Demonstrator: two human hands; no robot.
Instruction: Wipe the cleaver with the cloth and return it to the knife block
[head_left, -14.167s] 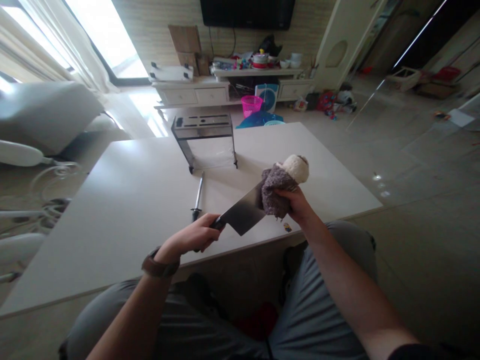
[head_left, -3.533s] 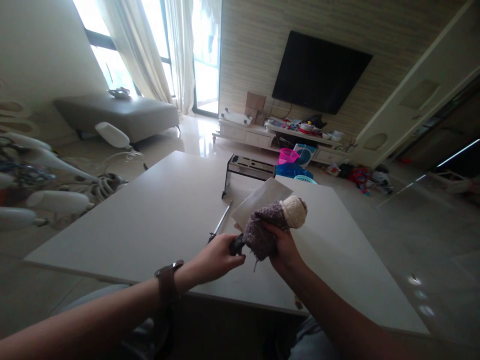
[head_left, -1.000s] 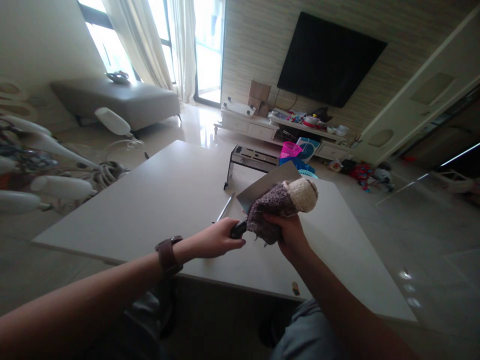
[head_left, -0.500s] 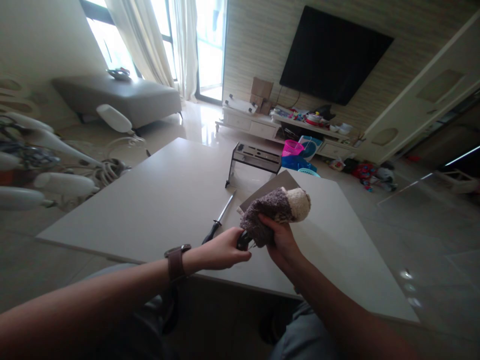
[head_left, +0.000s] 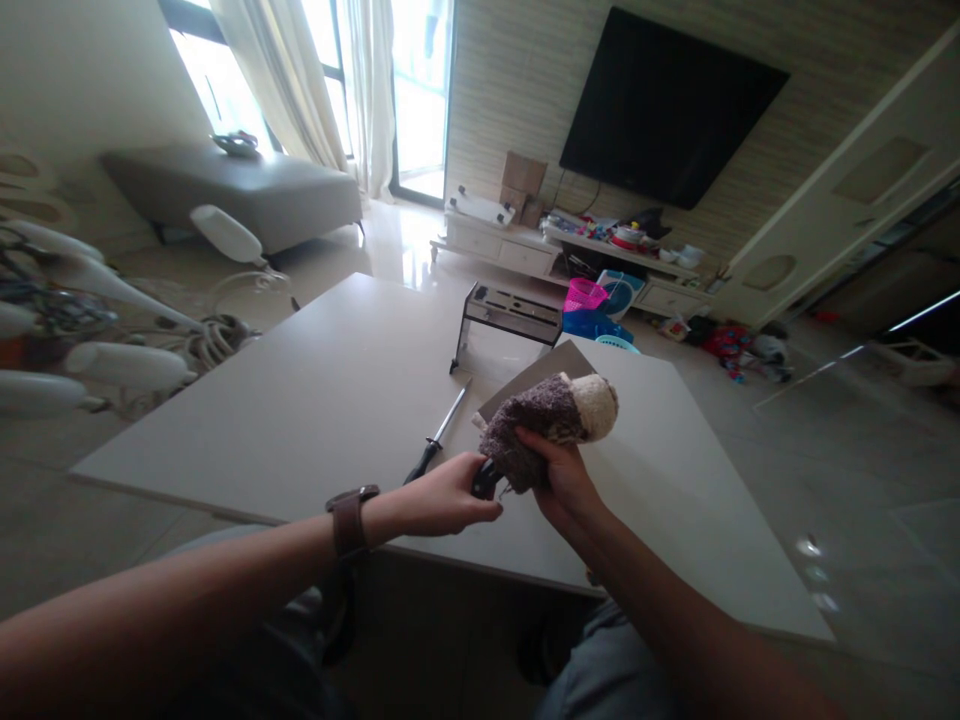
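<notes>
My left hand (head_left: 444, 495) is closed round the black handle of a cleaver (head_left: 561, 360), whose wide grey blade points away over the table. A fluffy purple-brown and cream cloth (head_left: 529, 415) is bunched over the near part of the blade and hides much of it. My right hand (head_left: 564, 487) grips that cloth, its thumb pressed on top. Just beyond my left hand, a honing steel (head_left: 444, 425) with a black handle lies on the white table (head_left: 300, 400). Farther back stands a knife block (head_left: 506, 325) with a dark slotted top and clear sides.
Past the table's far edge are a pink basket (head_left: 585, 295) and blue tubs. A low cabinet (head_left: 517, 255) with clutter runs along the wall under a television (head_left: 667, 105). White lamp-like shades (head_left: 127, 365) stand close by the table's left side.
Both hands, the cleaver and the cloth keep nearly the same pose. The cloth has shifted only very slightly to the left.
</notes>
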